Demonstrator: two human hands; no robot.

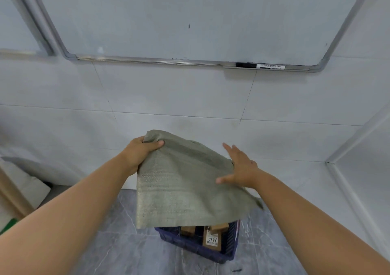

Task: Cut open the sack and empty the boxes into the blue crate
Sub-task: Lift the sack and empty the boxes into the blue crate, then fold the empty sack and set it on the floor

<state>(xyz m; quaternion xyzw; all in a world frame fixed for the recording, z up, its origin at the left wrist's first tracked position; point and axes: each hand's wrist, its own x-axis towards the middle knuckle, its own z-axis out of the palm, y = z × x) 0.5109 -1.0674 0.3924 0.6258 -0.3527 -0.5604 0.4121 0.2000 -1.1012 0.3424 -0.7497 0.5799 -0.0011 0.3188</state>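
The upper left corner of the sack [179, 186] is gripped by the left hand [141, 150]: the thumb is laid across the front of the fabric and the other fingers are curled behind it, out of sight. The right hand [240, 169] is held at the sack's right edge with its fingers [229, 148] straight and spread; the thumb is stretched out over the front of the fabric, and the palm is set against the edge. Whether any fabric is caught under that palm cannot be told. Both forearms are bare and are stretched forward from the lower corners of the view.

The sack, a grey-green woven one, is held up in the air between the two hands and hangs flat and limp. Its right corner trails down under the right wrist, and its lower edge hangs just above the blue crate [185, 244].

The crate stands on the floor [126, 253], directly below the sack, and its far part is hidden by the hanging fabric. Brown cardboard boxes [212, 241] are seen lying inside it; a white label with handwritten digits is carried by the nearest one.

The floor is laid with grey marbled tiles. Behind the crate a white tiled wall [168, 93] rises, and a whiteboard [168, 21] is mounted on it. A marker [260, 66] is laid on the board's tray towards the right.
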